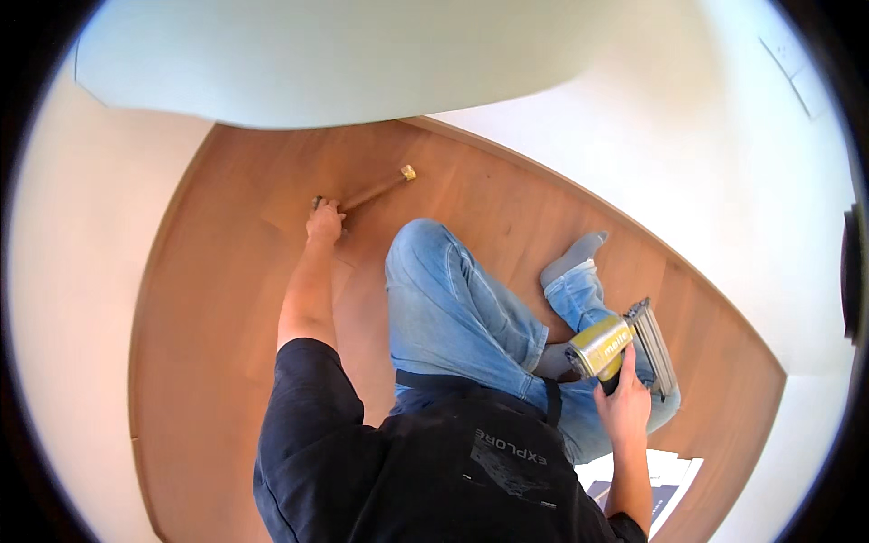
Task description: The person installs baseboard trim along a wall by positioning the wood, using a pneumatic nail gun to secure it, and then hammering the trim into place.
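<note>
Grips nail gun [599, 347] in R hand [626, 409], brown stick [373, 193] in L hand [324, 223]; prob. gathering tools, likely needs steady lift next.

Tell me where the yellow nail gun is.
In the head view, the yellow nail gun is right of centre, held in the right hand, below the upper grey sock.
</note>
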`<state>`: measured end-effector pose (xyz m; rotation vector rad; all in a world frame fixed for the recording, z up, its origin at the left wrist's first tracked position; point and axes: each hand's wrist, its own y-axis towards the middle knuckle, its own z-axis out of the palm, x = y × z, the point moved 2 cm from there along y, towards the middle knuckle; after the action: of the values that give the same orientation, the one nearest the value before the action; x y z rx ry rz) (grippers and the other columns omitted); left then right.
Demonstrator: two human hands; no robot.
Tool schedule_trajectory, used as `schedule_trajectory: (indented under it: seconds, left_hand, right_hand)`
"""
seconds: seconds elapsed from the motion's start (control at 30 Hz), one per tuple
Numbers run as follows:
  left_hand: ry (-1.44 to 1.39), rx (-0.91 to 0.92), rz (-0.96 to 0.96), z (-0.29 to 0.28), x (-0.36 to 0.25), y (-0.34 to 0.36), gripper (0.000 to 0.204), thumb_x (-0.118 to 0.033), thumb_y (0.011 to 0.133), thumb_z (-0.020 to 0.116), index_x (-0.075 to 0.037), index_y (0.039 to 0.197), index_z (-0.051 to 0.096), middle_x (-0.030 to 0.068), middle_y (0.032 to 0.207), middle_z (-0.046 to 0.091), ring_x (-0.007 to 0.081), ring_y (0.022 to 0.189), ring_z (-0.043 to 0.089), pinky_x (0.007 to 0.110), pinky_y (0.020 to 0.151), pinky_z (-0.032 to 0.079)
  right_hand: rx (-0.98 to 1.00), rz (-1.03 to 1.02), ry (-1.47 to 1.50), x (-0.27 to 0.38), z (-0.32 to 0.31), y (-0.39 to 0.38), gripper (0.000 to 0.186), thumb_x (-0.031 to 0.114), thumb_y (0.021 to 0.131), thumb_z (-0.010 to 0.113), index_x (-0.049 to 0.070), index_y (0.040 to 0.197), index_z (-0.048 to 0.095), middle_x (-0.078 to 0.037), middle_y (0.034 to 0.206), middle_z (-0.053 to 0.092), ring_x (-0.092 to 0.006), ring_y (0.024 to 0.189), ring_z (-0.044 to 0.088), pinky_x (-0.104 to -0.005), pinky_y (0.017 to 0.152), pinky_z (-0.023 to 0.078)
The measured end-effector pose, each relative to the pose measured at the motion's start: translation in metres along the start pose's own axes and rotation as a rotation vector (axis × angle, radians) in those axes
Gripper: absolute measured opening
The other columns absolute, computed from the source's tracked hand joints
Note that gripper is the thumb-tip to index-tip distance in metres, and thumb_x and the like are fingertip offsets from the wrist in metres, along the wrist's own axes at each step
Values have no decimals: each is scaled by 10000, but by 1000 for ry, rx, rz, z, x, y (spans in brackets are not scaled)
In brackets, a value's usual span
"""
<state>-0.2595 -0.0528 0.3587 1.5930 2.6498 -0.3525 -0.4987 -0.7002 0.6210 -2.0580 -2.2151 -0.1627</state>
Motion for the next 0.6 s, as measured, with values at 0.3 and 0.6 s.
schedule_trajectory:
  seconds: [0.3, 0.6]
  left_hand:
    - [-232, -145, 117, -6, 27, 12, 485, -375, 992, 652, -196, 1429, 546, 162, 1471, 481, 405, 1352, 494, 530, 1040, 506]
    - [-55, -66, -515, -56, 401, -75, 764, -603, 1034, 421, -85, 1592, 360, 160, 1659, 317, 346, 1504, 334, 504, 1222, 288]
  right_hand:
    - [164, -297, -283, 76, -31, 68, 1007, 190, 710, 822, 67, 1573, 318, -181, 1101, 719, -352, 824, 727, -446, 667, 597]
    - [543, -165, -381, 224, -58, 173, 965, 238, 802, 759, 96, 1595, 229, -290, 797, 689, -430, 800, 709, -516, 730, 579]
